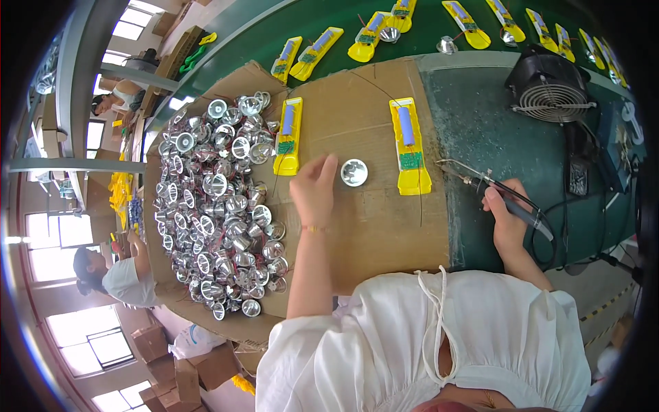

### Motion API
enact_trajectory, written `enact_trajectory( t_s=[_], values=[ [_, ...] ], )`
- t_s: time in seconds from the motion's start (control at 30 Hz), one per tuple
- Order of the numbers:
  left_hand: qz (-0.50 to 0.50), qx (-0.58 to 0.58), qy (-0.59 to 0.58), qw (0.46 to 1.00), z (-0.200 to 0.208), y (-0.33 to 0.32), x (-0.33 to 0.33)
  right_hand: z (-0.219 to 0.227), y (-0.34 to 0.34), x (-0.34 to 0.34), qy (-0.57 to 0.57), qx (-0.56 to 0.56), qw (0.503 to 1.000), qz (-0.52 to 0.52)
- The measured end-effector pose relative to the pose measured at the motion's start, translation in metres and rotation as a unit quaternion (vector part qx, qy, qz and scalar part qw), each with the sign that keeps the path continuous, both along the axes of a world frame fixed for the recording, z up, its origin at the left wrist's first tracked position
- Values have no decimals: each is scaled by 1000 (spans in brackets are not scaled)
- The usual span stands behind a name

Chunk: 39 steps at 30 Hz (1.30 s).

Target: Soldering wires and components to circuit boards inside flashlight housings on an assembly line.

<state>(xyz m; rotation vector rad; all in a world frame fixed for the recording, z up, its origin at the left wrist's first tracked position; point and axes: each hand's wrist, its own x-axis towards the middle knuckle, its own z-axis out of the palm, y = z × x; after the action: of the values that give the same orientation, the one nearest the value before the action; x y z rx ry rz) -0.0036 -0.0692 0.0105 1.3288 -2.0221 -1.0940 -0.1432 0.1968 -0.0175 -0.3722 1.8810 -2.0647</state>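
Hanging over the cardboard sheet (371, 237) on the green table (473, 233), the left hand (314, 196) sits between the left yellow housing (290, 163) and a lone reflector cup (354, 172), its fingers drawn in toward each other; whether anything thin is pinched there, I can't make out. And the right hand (506, 216), beyond the sheet's right edge, has its fingers wrapped firmly around a soldering tool (530, 218), the tip pointing left, right beside the right yellow housing (415, 182). That housing lies along the sheet's right edge, blue cell (406, 127) toward the far edge, little green board (411, 161) below it, dark wire (421, 209) trailing toward the near edge. Here's the danger: if that tip is hot, a small slip sideways could mark the yellow plastic, the cell or the cardboard. The loose wire could snag on a sleeve or finger and drag the housing round, since nothing visible pins it down. The cup, resting free near the sheet's middle, could be knocked away by a careless left wrist, or smudged inside by a fingertip. And over at the left edge, that crowded heap of reflectors (220, 185) could tangle leads if one were tugged out fast.
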Motion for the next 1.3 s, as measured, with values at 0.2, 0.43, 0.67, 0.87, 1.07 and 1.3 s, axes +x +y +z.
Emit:
enact_trajectory(
  t_s=[0.2,0.43,0.67,0.87,1.07,1.3],
  values=[
    [-33,101,106,989,-18,-3,-18,12,13,12,54,34,998,-11],
    [-97,157,135,974,-5,23,-18,17,5,6,59,11,998,-3],
    [-121,185,75,972,-4,69,-14,16,-12,5,139,27,989,50],
    [-118,135,54,982,-12,71,-21,11,-22,8,70,12,996,61],
    [-125,122,59,983,-14,71,-25,12,-29,9,69,11,996,58],
    [-120,100,73,985,-17,72,-26,6,-32,8,60,16,997,55]
  ],
)
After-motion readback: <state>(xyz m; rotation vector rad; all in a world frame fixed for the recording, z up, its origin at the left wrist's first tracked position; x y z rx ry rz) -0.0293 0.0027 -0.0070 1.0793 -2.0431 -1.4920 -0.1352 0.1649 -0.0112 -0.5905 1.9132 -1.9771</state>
